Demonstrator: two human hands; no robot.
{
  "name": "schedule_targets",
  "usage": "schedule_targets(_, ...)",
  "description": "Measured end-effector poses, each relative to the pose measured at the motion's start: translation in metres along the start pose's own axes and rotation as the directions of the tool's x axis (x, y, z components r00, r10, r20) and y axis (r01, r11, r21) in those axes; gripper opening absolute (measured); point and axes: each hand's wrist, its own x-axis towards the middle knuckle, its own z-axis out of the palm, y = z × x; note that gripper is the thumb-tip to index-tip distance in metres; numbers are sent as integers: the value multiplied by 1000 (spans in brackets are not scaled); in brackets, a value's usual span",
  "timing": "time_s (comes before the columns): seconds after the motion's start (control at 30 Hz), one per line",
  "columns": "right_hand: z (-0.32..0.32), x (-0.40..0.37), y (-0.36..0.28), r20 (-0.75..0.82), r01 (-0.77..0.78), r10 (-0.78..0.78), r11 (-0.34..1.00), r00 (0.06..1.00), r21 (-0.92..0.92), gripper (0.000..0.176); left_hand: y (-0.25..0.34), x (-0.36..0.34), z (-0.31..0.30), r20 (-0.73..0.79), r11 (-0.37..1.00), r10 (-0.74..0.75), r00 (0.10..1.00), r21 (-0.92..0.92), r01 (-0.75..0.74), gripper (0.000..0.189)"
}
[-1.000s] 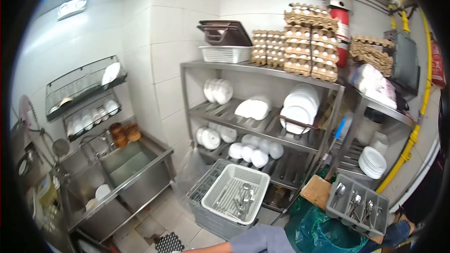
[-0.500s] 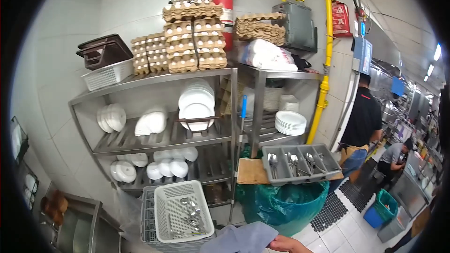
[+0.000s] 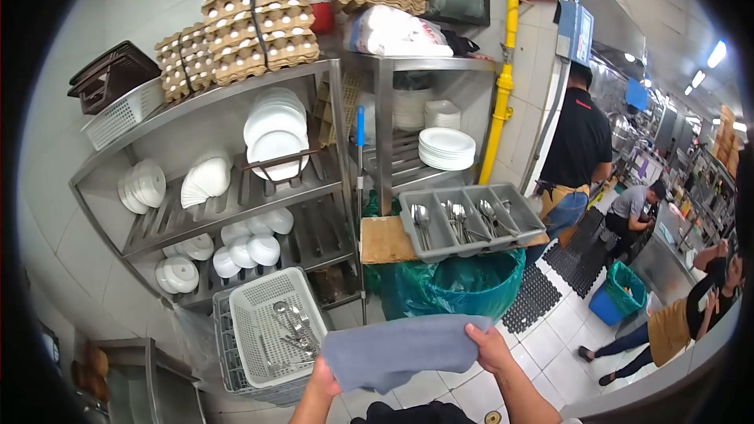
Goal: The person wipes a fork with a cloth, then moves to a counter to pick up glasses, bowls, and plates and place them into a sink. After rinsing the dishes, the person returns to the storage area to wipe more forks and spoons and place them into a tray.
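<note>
A grey-blue cloth (image 3: 404, 353) is stretched between my two hands, low in the middle of the head view. My left hand (image 3: 323, 377) grips its left end, close to the white plastic basket (image 3: 253, 373). Pinched in my right hand (image 3: 488, 345) is the cloth's upper right corner. Spoons and other cutlery (image 3: 292, 328) lie loose in the basket, which sits on a grey dish rack (image 3: 228, 345). Beyond the cloth, a grey cutlery tray (image 3: 420, 251) with several compartments of spoons and forks rests on a wooden board (image 3: 385, 242).
Below the tray stands a bin lined with a green bag (image 3: 408, 290). Steel shelves (image 3: 236, 216) with white plates (image 3: 276, 145) and bowls stand at the left, egg trays (image 3: 259, 23) on top. Several people are at the right, one in a black shirt (image 3: 577, 141) nearby.
My left hand has come into view and holds the cloth's left end. The cloth has risen and is now spread out between both hands. The view has shifted right and down.
</note>
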Motion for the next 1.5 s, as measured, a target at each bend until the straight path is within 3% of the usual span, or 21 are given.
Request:
schedule_targets(0.13, -18, 6, 10, 60, -211, 215, 976, 975, -61, 47, -3, 23, 21, -78, 999, 46, 996, 5, -45, 53)
schedule_targets(0.2, -23, 10, -24, 119, 53, -39, 992, 992, -117, 48, 12, 28, 39, -39, 995, 92, 995, -29, -93, 55)
schedule_targets(0.27, -1, -5, -74, 259, 112, -149, 982, 954, 151, 55, 31, 24, 67, 59, 987, 159, 986, -28, -158, 57)
schedule_targets(0.33, 18, -11, -87, 171, 259, -283, 955, 944, 146, 53, 41, 31, 81, 50, 982, 189, 981, -3, -189, 61)
schedule_targets(0.43, -3, 11, -57, 94, 105, -126, 974, 988, 199, 47, 39, 42, 100, 48, 992, 126, 991, 23, -127, 62)
schedule_targets(0.5, -11, 17, -61, 61, 125, -132, 985, 989, 117, 37, 33, 55, 96, 71, 997, 74, 995, 31, -76, 60)
schedule_targets(0.6, -27, 28, -77, 66, 257, -253, 964, 965, -68, 25, 35, 71, 86, 6, 911, 267, 964, 325, -255, 23)
schedule_targets(0.7, -31, 19, -96, 101, 322, -312, 941, 945, -107, 36, 41, 65, 104, 114, 834, 351, 930, 413, -365, 24)
schedule_targets(0.8, -52, 30, -86, 99, 324, -308, 898, 946, -296, 45, 28, 68, 107, 69, 827, 376, 924, 425, -368, 21)
schedule_targets(0.97, -74, 30, -91, 97, 238, -219, 919, 971, -315, 46, 11, 55, 94, 15, 779, 405, 914, 518, -353, 18)
schedule_targets(1.07, -94, 32, -83, 148, 226, -172, 682, 974, -696, 29, 4, 37, 89, -133, 502, 384, 914, 861, -86, 17)
schedule_targets(1.13, -114, 29, -71, 241, 233, -40, 444, 970, -865, 27, -4, 32, 46, -129, 311, 400, 907, 950, -2, 13)
schedule_targets(1.2, -119, 23, -65, 141, 75, 179, 331, 974, -941, 16, -4, 24, 35, -216, 170, 339, 916, 971, 166, 13)
schedule_targets(1.23, -134, 22, -57, 328, 272, 121, 334, 937, -902, 10, -6, 24, 38, -244, 285, 298, 923, 945, 158, 14)
schedule_targets(1.27, -139, 19, -57, 388, 310, 123, 411, 913, -857, 8, -9, 26, 43, -262, 398, 250, 932, 905, 147, 15)
schedule_targets(1.3, -122, 13, -75, 360, 187, 208, 568, 909, -801, 8, -8, 29, 50, -248, 450, 229, 941, 884, 123, 16)
schedule_targets(1.33, -108, 7, -98, 370, 150, 272, 591, 889, -793, 8, -6, 34, 61, -228, 505, 209, 951, 858, 95, 17)
schedule_targets(1.37, -121, 6, -102, 460, 157, 218, 746, 861, -647, 12, -1, 37, 76, -183, 570, 210, 961, 821, 32, 18)
schedule_targets(1.43, -106, 1, -105, 573, 230, -185, 973, 798, -7, 27, 7, 50, 94, -94, 635, 245, 965, 768, -87, 19)
schedule_targets(1.47, -93, -1, -98, 523, 242, -266, 963, 810, 114, 27, 7, 58, 97, -56, 637, 266, 962, 759, -132, 20)
schedule_targets(1.5, -72, 0, -88, 480, 243, -225, 970, 848, 24, 26, 7, 65, 101, -73, 646, 217, 973, 758, -87, 22)
